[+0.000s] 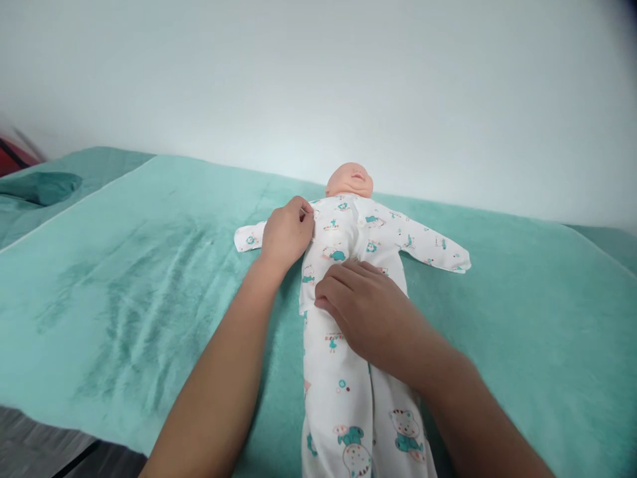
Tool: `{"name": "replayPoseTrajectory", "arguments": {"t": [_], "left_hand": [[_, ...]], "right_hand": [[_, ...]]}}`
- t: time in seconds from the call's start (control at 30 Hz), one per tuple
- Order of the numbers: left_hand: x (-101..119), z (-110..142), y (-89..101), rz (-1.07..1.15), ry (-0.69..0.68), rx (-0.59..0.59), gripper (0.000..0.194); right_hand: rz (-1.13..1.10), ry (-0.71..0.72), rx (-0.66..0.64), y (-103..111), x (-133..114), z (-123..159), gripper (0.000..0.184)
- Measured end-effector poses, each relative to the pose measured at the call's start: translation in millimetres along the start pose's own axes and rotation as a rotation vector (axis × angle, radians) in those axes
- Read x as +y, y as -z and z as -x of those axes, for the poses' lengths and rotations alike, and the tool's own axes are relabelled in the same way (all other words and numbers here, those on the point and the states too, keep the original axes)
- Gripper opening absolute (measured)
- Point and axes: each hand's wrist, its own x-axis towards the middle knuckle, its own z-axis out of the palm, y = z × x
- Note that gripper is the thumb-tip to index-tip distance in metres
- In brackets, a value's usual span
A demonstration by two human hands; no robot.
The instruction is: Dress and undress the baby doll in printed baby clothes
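Down the centre of the frame the doll (343, 240) lay on the green sheet (159, 299), its head toward the top, while the left hand (291, 229) pinched the shirt (331, 227) near the shoulder and the right hand (363, 309) curled over its lower front, any grip there impossible to tell.
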Motion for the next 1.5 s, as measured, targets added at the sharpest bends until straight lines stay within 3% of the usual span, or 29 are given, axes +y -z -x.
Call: {"name": "replayPoseTrajectory", "arguments": {"t": [0.2, 0.57, 0.67, 0.73, 0.87, 0.97, 1.1, 1.2, 1.33, 1.43, 1.5], "left_hand": [[-1.7, -2.0, -1.1, -0.007, -0.009, -0.031, 0.016], [0.0, 0.5, -2.5, -0.055, -0.009, 0.001, 0.021], [2.2, 1.3, -1.9, -0.022, -0.034, 0.018, 0.022], [3.4, 2.3, -2.5, -0.022, -0.062, -0.006, 0.022], [3.4, 3.5, -7.2, -0.109, -0.068, -0.024, 0.022], [0.8, 2.4, -10.7, -0.165, -0.05, -0.019, 0.025], [-2.9, -0.9, -11.9, -0.204, -0.006, -0.035, 0.025], [-2.4, -3.0, -13.3, -0.244, 0.034, -0.04, 0.024], [-3.2, 1.8, -16.3, -0.28, 0.019, 0.023, 0.027], [-18.0, 18.1, -10.5, -0.384, -0.046, 0.148, 0.031], [-37.7, 32.8, 0.2, -0.468, -0.049, 0.18, 0.036]], "right_hand": [[-0.12, 0.08, -0.078, 1.6, -2.1, 0.8, 0.021], [-0.009, 0.139, -0.066, -10.8, -19.4, -4.8, 0.021], [-0.138, 0.163, -0.096, -4.6, -19.7, -3.1, 0.023], [-0.3, 0.168, -0.045, 5.8, -13.2, 0.4, 0.022], [-0.483, -0.077, 0.371, 17.4, 23.8, 9.1, 0.015], [-0.452, -0.28, 0.589, 4.6, 59.2, 10.7, 0.022], [-0.458, -0.355, 0.505, -16.9, 81.0, 6.2, 0.048], [-0.543, -0.389, 0.438, -19.5, 78.8, 4.5, 0.051], [-0.61, -0.491, 0.595, -18.0, 89.1, 9.3, 0.045], [-0.415, -0.675, 0.731, -22.5, 120.6, 15.2, 0.049], [-0.215, -0.812, 0.699, -28.0, 145.0, 17.4, 0.053]]}}
